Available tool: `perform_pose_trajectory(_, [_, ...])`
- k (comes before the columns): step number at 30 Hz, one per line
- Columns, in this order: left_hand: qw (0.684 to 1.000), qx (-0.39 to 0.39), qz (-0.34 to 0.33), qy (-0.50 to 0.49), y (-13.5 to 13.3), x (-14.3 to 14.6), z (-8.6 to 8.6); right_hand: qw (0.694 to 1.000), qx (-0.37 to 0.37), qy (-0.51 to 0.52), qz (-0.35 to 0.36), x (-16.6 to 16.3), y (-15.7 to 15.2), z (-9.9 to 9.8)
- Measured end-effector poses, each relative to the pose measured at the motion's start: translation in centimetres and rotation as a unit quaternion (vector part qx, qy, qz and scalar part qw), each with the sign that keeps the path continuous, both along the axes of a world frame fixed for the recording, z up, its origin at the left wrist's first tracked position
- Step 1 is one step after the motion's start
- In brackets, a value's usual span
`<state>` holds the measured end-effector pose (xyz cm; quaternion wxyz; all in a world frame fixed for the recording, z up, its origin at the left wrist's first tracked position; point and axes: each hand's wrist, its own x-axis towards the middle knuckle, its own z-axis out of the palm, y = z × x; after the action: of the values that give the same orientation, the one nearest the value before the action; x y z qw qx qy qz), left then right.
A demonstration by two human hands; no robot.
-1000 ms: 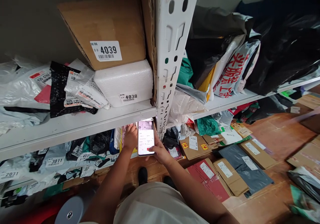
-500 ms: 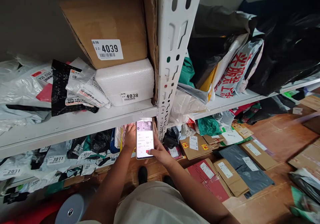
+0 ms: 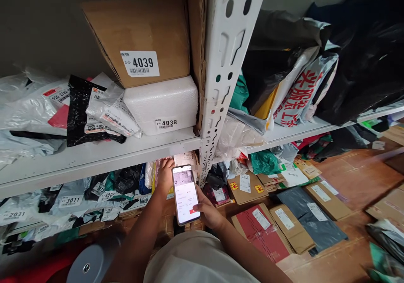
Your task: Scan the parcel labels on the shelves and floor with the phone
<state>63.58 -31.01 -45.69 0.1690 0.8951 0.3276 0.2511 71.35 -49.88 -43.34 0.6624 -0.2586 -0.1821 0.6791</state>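
Observation:
My right hand [image 3: 210, 209] grips a smartphone [image 3: 186, 196] from its right side, with the thumb on the lower part of the lit screen, by a red button. The screen shows a photo of a label above lines of text. Just beyond the phone, below the shelf edge, my left hand [image 3: 166, 175] has its fingers bent round the left side of a parcel with a white printed label [image 3: 185, 160]. The phone hides most of this parcel and part of the left hand.
A carton labelled 4039 [image 3: 158, 34] rests on a white foam-wrapped box labelled 4038 [image 3: 164, 102]. A perforated white post [image 3: 217, 89] stands between shelf sections. Bagged parcels [image 3: 71, 190] crowd the lower shelf. Flat parcels [image 3: 263, 230] lie on the floor, right. A grey round stool [image 3: 91, 262] is lower left.
My right hand has brought the phone down and nearer to me, away from the parcel. More of the white label beyond it now shows. My left hand stays nearly in place.

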Motion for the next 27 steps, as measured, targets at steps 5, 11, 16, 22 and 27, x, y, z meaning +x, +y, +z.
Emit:
perform_pose_trajectory(5, [0.998,0.05,-0.02,0.034,0.2,0.0,-0.4,0.999,-0.031,0.023,0.011,0.2,-0.9,-1.0])
perform_pose_trajectory(11, [0.996,0.069,-0.027,0.055,0.3,0.0,-0.4,0.997,-0.057,0.032,0.031,0.6,-0.9,-1.1])
perform_pose_trajectory(16, [0.994,0.059,-0.004,0.09,0.1,0.5,-0.1,0.998,-0.063,0.021,0.024,0.9,-1.4,-0.6])
perform_pose_trajectory(22, [0.99,0.019,-0.006,0.137,0.2,1.1,1.1,0.997,-0.06,0.013,0.05,2.4,-1.1,1.0])
perform_pose_trajectory(27, [0.984,-0.039,-0.052,0.166,1.5,1.4,2.1,0.988,-0.12,-0.015,0.1,4.3,-1.6,0.2])
